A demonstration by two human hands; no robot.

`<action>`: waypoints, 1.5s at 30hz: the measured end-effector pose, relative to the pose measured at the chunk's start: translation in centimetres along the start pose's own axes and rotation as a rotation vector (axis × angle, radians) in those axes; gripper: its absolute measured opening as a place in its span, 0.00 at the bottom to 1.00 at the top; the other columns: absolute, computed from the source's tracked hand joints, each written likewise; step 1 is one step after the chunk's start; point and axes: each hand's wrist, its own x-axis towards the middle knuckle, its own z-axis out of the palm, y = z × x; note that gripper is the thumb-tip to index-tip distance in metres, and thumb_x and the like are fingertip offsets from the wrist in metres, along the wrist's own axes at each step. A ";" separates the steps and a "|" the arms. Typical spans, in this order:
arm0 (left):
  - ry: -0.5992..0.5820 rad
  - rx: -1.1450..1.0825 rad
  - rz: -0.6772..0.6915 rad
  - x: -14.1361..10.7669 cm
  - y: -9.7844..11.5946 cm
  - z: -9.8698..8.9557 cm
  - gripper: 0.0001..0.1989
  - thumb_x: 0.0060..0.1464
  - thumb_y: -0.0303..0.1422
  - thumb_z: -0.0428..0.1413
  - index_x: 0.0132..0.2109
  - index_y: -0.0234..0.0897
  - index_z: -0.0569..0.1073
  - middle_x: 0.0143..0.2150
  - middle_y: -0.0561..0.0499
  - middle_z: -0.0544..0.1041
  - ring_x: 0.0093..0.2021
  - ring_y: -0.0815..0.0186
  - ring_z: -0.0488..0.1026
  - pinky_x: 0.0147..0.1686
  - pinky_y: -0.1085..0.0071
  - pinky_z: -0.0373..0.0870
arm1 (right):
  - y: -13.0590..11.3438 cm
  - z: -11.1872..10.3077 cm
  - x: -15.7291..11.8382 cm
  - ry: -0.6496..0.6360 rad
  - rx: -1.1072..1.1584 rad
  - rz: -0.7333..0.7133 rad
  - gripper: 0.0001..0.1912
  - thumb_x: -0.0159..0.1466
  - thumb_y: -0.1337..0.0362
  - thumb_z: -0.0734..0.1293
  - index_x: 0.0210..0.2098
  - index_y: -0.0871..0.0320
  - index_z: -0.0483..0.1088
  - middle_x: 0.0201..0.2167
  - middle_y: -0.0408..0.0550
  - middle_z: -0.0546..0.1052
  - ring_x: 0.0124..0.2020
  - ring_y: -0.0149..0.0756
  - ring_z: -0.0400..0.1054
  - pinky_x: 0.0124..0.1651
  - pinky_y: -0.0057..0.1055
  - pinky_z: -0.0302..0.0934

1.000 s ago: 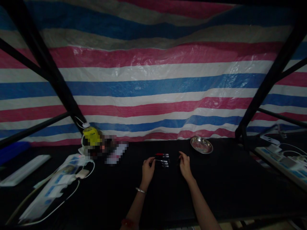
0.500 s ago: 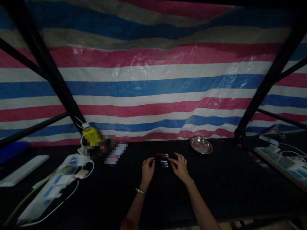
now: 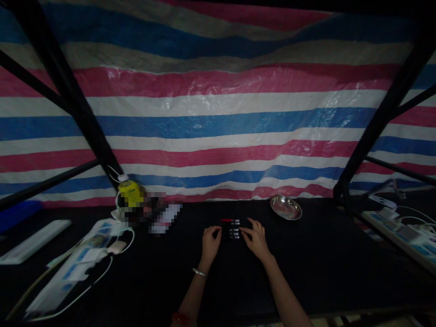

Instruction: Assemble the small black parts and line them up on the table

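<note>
Several small dark pens or tubes with silvery ends (image 3: 234, 230) lie stacked in a row on the black table (image 3: 163, 281), side by side. The one farthest back is red (image 3: 226, 220). At their left ends is my left hand (image 3: 211, 243), thumb and forefinger brought near each other; whether they pinch one is too dark to tell. My right hand (image 3: 256, 239) rests at the silvery ends, its fingers apart and a fingertip near one of them.
A round metal dish (image 3: 286, 208) sits at the back right. On the left are a yellow bottle (image 3: 131, 192), a power strip (image 3: 73, 268) with cables and a blurred white item (image 3: 166, 219). Another power strip (image 3: 402, 234) lies at the right. Striped sheeting (image 3: 225, 122) hangs behind.
The small pieces between my hands now show more evenly spaced in their row. Both hands have barely moved.
</note>
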 end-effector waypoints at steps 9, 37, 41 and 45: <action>0.006 0.001 0.002 0.0 -0.1 0.0 0.08 0.50 0.32 0.51 0.34 0.38 0.75 0.35 0.49 0.76 0.39 0.60 0.70 0.41 0.62 0.66 | 0.7 0.2 0.0 0.077 0.069 0.109 0.11 0.57 0.66 0.63 0.36 0.49 0.75 0.50 0.50 0.68 0.52 0.45 0.57 0.51 0.45 0.54; 0.078 -0.070 -0.016 -0.1 0.1 0.0 0.12 0.47 0.32 0.52 0.41 0.37 0.72 0.30 0.50 0.75 0.35 0.62 0.71 0.38 0.64 0.68 | 0.2 0.5 2.9 0.058 0.065 0.061 0.09 0.56 0.64 0.67 0.36 0.47 0.75 0.43 0.49 0.69 0.45 0.44 0.60 0.46 0.40 0.56; 0.088 -0.091 -0.038 -0.1 0.0 0.1 0.13 0.47 0.32 0.51 0.42 0.37 0.70 0.30 0.50 0.75 0.34 0.62 0.71 0.38 0.65 0.67 | 0.1 0.9 3.9 -0.039 0.078 0.015 0.10 0.55 0.65 0.68 0.37 0.47 0.75 0.38 0.49 0.70 0.42 0.42 0.61 0.46 0.37 0.56; 0.097 -0.110 -0.048 -0.1 -0.3 0.3 0.13 0.48 0.33 0.51 0.43 0.36 0.69 0.30 0.50 0.75 0.35 0.63 0.71 0.39 0.65 0.67 | 0.4 1.2 4.3 -0.097 0.103 0.030 0.07 0.57 0.64 0.66 0.35 0.51 0.75 0.37 0.49 0.71 0.42 0.41 0.62 0.46 0.36 0.55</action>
